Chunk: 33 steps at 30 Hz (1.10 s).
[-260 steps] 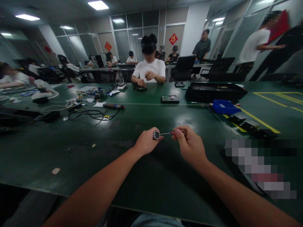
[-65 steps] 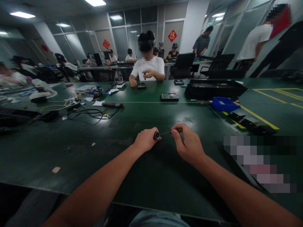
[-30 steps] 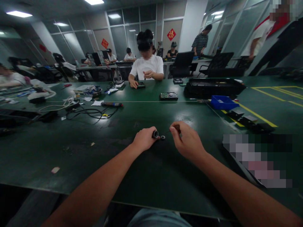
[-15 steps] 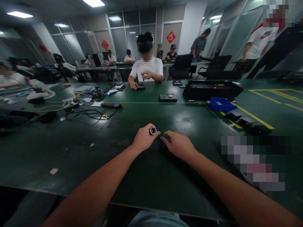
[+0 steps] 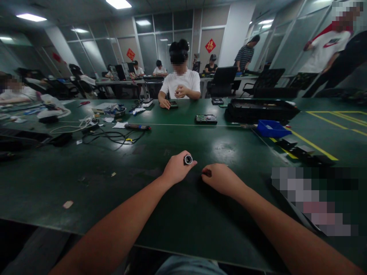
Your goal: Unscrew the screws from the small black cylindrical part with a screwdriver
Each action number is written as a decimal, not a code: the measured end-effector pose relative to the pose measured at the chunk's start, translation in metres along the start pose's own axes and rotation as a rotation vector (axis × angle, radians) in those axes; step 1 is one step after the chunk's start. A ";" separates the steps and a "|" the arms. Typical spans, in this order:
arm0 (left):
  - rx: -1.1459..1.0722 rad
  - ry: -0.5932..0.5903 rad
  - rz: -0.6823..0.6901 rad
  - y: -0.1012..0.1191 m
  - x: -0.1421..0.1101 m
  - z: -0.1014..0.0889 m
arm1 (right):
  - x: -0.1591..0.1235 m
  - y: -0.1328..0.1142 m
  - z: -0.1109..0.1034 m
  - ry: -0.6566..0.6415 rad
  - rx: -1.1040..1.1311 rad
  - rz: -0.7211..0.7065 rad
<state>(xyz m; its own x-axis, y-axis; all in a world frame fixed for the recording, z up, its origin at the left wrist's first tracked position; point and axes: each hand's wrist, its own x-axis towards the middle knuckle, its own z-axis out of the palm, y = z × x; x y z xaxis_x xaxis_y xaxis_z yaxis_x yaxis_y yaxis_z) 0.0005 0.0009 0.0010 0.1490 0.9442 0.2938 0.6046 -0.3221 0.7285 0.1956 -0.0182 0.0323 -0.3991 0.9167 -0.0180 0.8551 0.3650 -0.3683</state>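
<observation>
My left hand (image 5: 177,168) is wrapped round a black flashlight (image 5: 187,159), held upright with its round, silver-rimmed end facing up and its inside dark. Most of its body is hidden by the palm and fingers. Just to the right, apart from it, my right hand (image 5: 220,178) is closed with the fingers curled inward. Whatever lies within those fingers is hidden from view. Both hands are above the green table (image 5: 172,225).
Across the table a person in a white shirt (image 5: 183,82) handles small parts. A hard drive (image 5: 206,118), a black case (image 5: 260,109) and a blue bin (image 5: 273,128) stand further off. Cables (image 5: 114,136) and a screwdriver-like tool (image 5: 137,127) lie to the left.
My right hand has drawn slightly away from the flashlight and curled in; a small round-ended piece at its fingertips is now hidden. The left hand keeps its hold. The view has shifted slightly.
</observation>
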 end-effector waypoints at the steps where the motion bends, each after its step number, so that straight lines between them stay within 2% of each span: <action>1: -0.002 -0.004 -0.001 0.000 0.000 0.000 | -0.001 -0.001 0.000 0.020 0.016 -0.020; 7: -0.024 -0.028 0.018 0.000 -0.001 0.001 | -0.003 -0.006 -0.001 0.227 0.088 -0.136; 12: -0.019 -0.054 0.026 -0.001 -0.001 0.004 | -0.008 -0.010 -0.004 0.301 0.209 -0.152; 18: -0.043 -0.126 0.051 0.005 -0.004 0.006 | -0.010 -0.015 -0.002 0.314 0.271 -0.132; 23: -0.052 -0.193 0.091 0.011 -0.007 0.006 | -0.007 -0.014 0.005 0.336 0.188 -0.227; 27: -0.050 -0.200 0.124 0.014 -0.008 0.005 | -0.006 -0.012 0.007 0.358 0.146 -0.243; 33: -0.042 -0.211 0.119 0.018 -0.008 0.004 | -0.006 -0.014 0.005 0.382 0.155 -0.139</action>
<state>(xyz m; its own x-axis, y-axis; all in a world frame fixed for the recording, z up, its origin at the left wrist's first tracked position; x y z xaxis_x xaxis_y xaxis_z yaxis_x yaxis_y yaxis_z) 0.0132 -0.0124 0.0096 0.3796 0.8918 0.2464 0.5411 -0.4300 0.7227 0.1845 -0.0299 0.0324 -0.3314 0.8654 0.3759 0.7304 0.4875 -0.4784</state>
